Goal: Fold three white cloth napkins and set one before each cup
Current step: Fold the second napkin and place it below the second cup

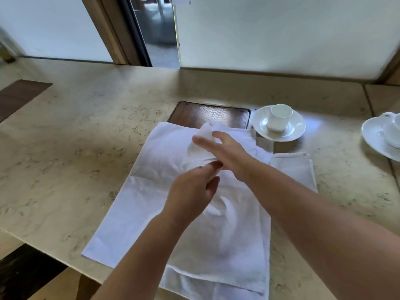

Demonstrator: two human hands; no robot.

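A large white napkin (138, 215) lies spread on the marble counter (71, 131). My right hand (229, 152) reaches across its far part with fingers stretched out, and a raised corner of the cloth (204, 132) stands between thumb and fingers. My left hand (190, 193) hovers just below it with fingers loosely curled, one fingertip by the right palm, nothing visibly in its grasp. A second napkin (194, 284) pokes out underneath at the near edge. A third napkin (292, 169) lies flat to the right. One white cup (279, 118) stands on a saucer (296, 131) beyond it; another cup (392, 132) is cut off at the right edge.
A dark wooden panel (207, 113) is set into the counter behind the napkin. The counter's near edge runs diagonally at lower left, with dark floor (26, 276) below. A wall and a doorway (155, 31) stand behind the counter.
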